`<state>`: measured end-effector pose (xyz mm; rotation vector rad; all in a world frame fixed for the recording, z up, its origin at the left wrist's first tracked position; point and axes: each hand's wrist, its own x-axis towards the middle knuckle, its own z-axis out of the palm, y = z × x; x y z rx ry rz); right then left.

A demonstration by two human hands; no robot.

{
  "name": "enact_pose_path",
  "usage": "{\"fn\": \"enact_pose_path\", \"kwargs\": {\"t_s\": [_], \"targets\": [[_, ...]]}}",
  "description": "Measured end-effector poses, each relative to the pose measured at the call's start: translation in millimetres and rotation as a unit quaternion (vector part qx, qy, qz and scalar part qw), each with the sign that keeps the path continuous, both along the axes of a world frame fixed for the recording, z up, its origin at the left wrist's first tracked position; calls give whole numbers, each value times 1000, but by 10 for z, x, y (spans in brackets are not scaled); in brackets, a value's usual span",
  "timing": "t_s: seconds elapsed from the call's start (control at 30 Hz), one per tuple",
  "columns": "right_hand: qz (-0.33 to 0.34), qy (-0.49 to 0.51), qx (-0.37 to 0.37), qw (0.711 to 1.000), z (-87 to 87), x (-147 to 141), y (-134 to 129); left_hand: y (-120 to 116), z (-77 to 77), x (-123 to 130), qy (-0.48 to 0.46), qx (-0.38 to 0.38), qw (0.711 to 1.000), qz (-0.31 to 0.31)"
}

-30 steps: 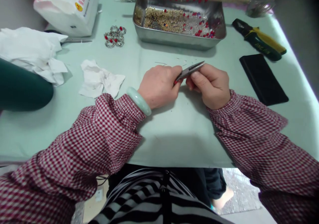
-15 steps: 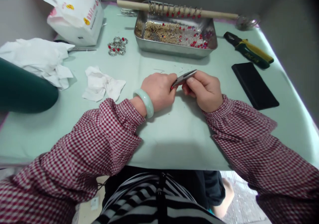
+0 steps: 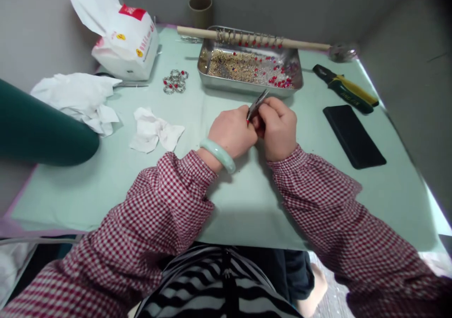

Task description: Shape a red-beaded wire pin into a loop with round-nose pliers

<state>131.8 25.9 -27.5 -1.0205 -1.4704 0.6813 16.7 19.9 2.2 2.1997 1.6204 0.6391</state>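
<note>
Small pliers with a bit of red at the grip point up and to the right from my left hand, which is closed around their handles. A pale green bangle circles that wrist. My right hand is closed close beside the pliers' jaws, thumb against the bent fingers; whatever it pinches is hidden or too small to name. Just beyond both hands stands a metal tray holding gold, red and clear beads.
A wooden stick hung with rings lies across the tray. To the right are larger pliers and a black phone-like slab. Leftward lie red-beaded rings, crumpled tissue, a tissue pack and a dark green cylinder.
My right hand has drawn in closer to my left. The pliers now point more steeply upward. The whole view has shifted, showing more of the back wall and the cup.
</note>
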Motion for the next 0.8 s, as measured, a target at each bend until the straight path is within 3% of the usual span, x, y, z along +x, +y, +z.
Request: {"fn": "enact_pose_path", "kwargs": {"t_s": [0.1,0.37,0.63,0.8], "targets": [[-24,-19,20,999,-8,4,39,29,-31,33,-11,17,1000,16],[-32,-131,36,990,-52,116,-56,47,-138,-46,25,51,998,-37],[-6,-130,14,991,-10,174,-52,84,-163,-69,25,70,995,-62],[36,-99,-9,994,-3,214,-32,118,-158,-110,-2,44,996,-81]]}}
